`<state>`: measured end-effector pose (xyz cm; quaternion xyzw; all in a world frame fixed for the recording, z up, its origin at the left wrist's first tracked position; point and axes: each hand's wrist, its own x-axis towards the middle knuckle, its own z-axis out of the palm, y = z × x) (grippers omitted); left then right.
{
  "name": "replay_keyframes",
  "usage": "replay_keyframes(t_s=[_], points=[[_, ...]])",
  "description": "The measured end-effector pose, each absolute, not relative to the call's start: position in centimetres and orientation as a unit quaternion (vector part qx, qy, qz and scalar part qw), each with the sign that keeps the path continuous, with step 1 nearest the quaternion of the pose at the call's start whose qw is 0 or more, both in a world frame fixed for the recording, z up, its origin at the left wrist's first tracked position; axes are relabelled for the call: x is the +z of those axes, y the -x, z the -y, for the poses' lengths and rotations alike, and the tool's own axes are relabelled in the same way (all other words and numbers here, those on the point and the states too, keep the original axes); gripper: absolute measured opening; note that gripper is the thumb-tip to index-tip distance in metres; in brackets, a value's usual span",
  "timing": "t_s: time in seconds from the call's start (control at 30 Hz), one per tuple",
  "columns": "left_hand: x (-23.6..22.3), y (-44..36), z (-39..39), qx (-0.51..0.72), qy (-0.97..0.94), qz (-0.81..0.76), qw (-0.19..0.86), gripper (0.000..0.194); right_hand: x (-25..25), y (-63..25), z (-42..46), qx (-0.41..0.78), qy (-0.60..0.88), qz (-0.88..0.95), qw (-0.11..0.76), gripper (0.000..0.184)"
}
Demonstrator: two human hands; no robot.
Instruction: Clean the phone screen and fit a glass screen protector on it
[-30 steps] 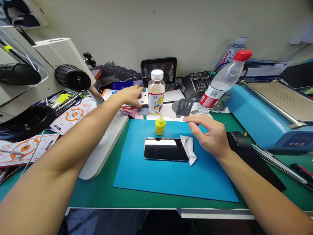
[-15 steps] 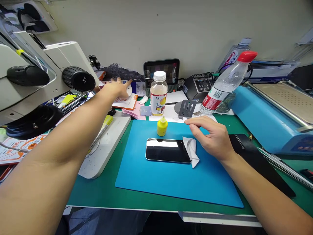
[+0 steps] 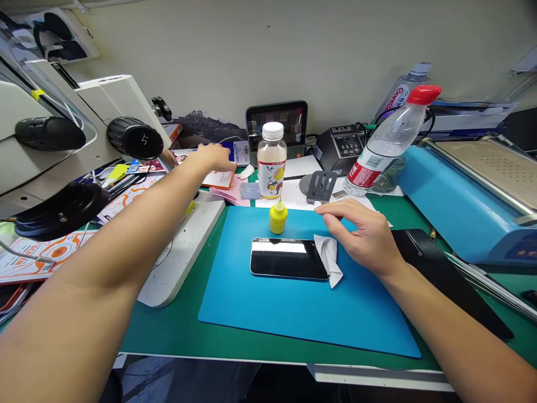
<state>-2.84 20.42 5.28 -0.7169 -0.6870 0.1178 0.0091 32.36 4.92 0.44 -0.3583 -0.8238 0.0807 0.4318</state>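
Note:
My left hand [image 3: 215, 157] reaches over the pile at the back left, just above an orange-and-white packet [image 3: 218, 179]. Its thumb and index finger are apart, and I see nothing held; the other fingers are mostly hidden. My right hand [image 3: 363, 232] hovers over the right side of the blue mat [image 3: 293, 313], fingers extended and thumb apart, with nothing visible in it. To its left, a smartphone [image 3: 287, 259] lies face up on the mat, a white cloth [image 3: 328, 259] over its right end. A small yellow dropper bottle [image 3: 278, 218] stands behind the phone.
A juice bottle [image 3: 272, 168] and a dark screen [image 3: 277, 126] stand behind the mat. A white microscope stand [image 3: 195, 235] is at left. At right are a leaning red-capped water bottle [image 3: 369, 159], a blue machine [image 3: 457, 212] and a black flat sheet [image 3: 448, 280].
My left hand first moved left with a white printed packet, then shifted back right without it, over the orange-and-white packet. The view turned slightly left. My right hand stayed nearly still.

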Motion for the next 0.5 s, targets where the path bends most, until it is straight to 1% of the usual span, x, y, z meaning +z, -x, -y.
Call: replay_keyframes(t_s=[0.13,0.3,0.5], points=[[4.2,1.4,-20.2,0.136,0.705,0.695,0.03,0.071,0.5,-32.4,-4.9,0.083,0.364,0.821,0.431,0.015],[4.0,1.1,-20.4,0.131,0.681,0.72,0.04,0.059,0.5,-32.4,-4.9,0.09,0.357,0.828,0.423,0.016],[4.0,1.3,-21.7,0.079,0.651,0.752,0.071,0.067,0.4,-32.7,-4.9,0.084,0.345,0.825,0.44,0.015]])
